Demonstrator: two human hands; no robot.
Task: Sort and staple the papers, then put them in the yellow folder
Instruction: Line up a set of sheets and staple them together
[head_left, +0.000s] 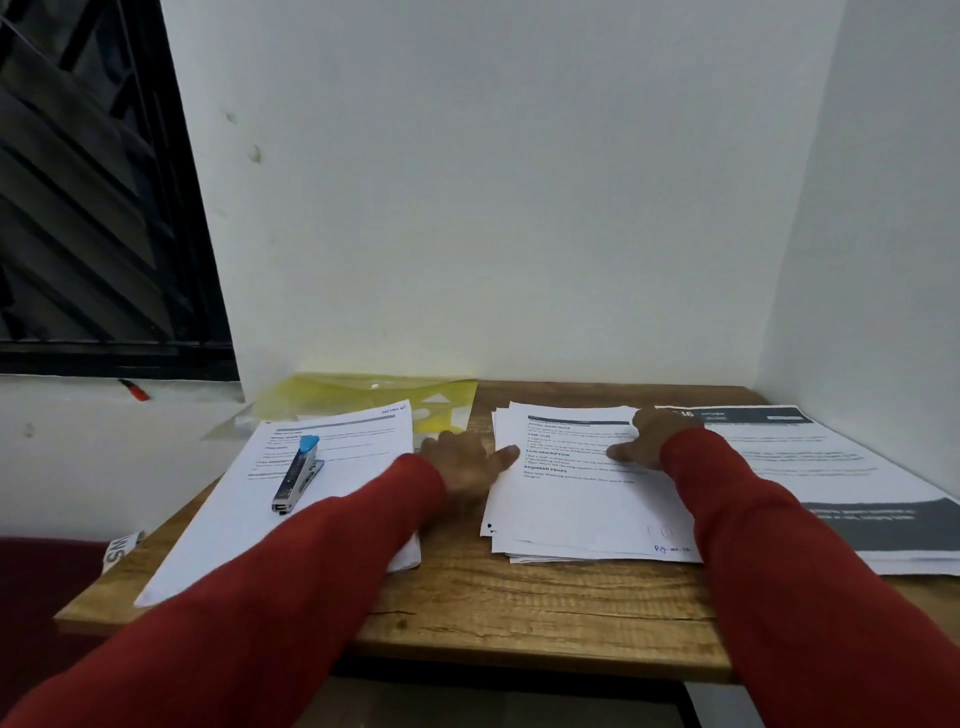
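Note:
Three lots of paper lie on the wooden table (519, 613). The middle stack (571, 514) is loose and slightly fanned. My left hand (465, 460) rests at its left edge, thumb touching the top sheet. My right hand (652, 434) lies flat on the stack's upper right, fingers spread on the print. The left pile (249, 509) carries a silver stapler (297, 475) with a blue tip. Behind it, against the wall, lies the translucent yellow folder (363, 397), partly covered by that pile. A third pile (841, 483) with dark bands sits at the right.
White walls close in behind and on the right of the table. A dark window grille (88, 208) fills the upper left, with a red and black pen (134, 389) on its sill. A red cushion (36, 582) lies left of the table.

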